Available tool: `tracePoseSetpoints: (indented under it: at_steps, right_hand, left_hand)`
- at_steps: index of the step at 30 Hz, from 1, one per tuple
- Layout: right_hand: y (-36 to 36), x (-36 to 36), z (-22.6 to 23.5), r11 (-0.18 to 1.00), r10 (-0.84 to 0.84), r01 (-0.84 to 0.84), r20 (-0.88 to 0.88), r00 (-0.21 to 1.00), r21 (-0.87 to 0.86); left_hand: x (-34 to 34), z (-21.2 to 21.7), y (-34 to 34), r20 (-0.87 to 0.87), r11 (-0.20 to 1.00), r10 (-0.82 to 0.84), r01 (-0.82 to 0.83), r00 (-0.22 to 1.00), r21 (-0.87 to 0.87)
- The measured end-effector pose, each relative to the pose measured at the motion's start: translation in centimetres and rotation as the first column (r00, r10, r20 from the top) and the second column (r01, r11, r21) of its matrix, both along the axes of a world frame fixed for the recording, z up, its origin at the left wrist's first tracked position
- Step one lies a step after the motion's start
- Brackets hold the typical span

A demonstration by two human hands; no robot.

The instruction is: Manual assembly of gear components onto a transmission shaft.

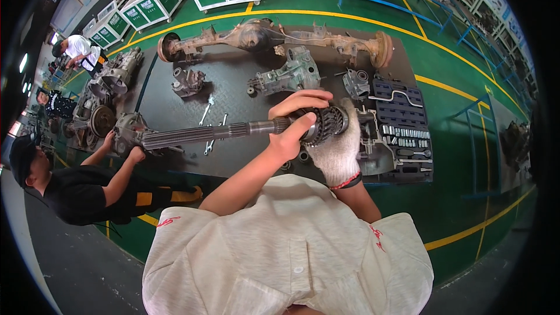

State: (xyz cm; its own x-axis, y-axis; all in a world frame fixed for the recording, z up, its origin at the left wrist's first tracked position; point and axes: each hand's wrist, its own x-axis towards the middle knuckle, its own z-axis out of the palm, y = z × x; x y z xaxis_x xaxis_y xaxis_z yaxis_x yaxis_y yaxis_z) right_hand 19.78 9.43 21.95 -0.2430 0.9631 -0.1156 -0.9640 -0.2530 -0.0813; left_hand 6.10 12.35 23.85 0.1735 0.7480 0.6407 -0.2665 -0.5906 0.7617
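A long splined gear shaft (213, 133) is held level above the workbench, its bare end pointing left and its gears at the right. My bare left hand (294, 125) wraps around the shaft beside the gears, thumb on the near side and fingers over the top. On my right hand (343, 149) is a white knitted glove; it grips the gear end (324, 125) from the right, with its fingers partly behind the gears. Below the shaft, several wrenches (209, 134) lie on the bench.
Across the bench's far side lies a rusty axle (251, 36). Gearbox housings (291, 73) stand before it. At right are an open socket set (402, 122) and a metal casing (370, 137). A co-worker in black (87, 181) handles another casing (129, 131) at left.
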Motion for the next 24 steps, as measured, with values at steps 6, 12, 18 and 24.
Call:
tracePoseSetpoints:
  at_steps: [6, 12, 18, 24]
  right_hand:
    - [-0.3, -1.5, -4.4, 0.959, 0.091, -0.126, -0.144, 0.985, -0.255]
    - [-2.1, -2.7, -10.2, 0.917, 0.192, -0.254, -0.216, 0.957, -0.308]
    - [-3.2, -4.8, -14.9, 0.91, 0.151, -0.186, -0.122, 0.981, -0.37]
    - [-4.6, -6.1, -16.1, 0.818, 0.167, -0.152, -0.024, 0.986, -0.555]
  left_hand:
    - [-2.0, -1.9, 0.9, -0.293, 0.991, -0.127, 0.135, 0.948, 0.008]
    - [-4.1, -5.2, -0.5, -0.51, 0.987, -0.154, 0.106, 0.846, -0.123]
    - [-5.7, -6.6, -1.2, -0.795, 0.995, -0.098, 0.044, 0.598, -0.089]
    - [-7.7, -7.2, -1.5, -0.665, 0.813, -0.541, 0.116, 0.514, -0.571]
